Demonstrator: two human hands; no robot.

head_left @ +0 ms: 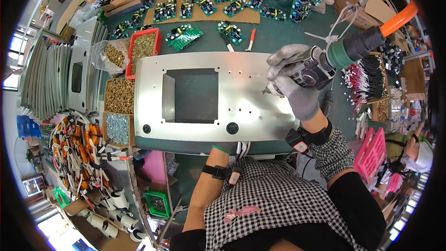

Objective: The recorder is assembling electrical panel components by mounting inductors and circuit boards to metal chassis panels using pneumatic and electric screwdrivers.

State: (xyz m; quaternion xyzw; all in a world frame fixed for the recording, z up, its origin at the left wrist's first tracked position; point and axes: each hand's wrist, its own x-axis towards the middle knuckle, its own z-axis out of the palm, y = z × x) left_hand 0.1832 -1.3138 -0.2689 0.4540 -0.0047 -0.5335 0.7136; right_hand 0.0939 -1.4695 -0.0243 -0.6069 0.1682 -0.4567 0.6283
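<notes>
A brushed silver metal panel (pixel 195 62) with a large rectangular cut-out and several small holes lies in front of me. My right hand (pixel 301 98), in a grey glove, is wrapped round a power screwdriver (pixel 310 72). The tool's tip (pixel 265 92) points down at the right part of the panel; whether it touches a screw is too small to tell. From the screwdriver's green and black end an orange hose (pixel 399 18) leads up to the right. My left hand (pixel 225 148) reaches under the panel's near edge; only its green-edged cuff shows and the fingers are hidden.
Bins of brass-coloured fasteners (pixel 120 95) and silver screws (pixel 117 128) stand left of the panel, beside a red bin (pixel 157 42). Green circuit boards (pixel 206 4) lie at the back. Similar panels (pixel 51 74) stack far left. Bundled black cables (pixel 371 76) lie right.
</notes>
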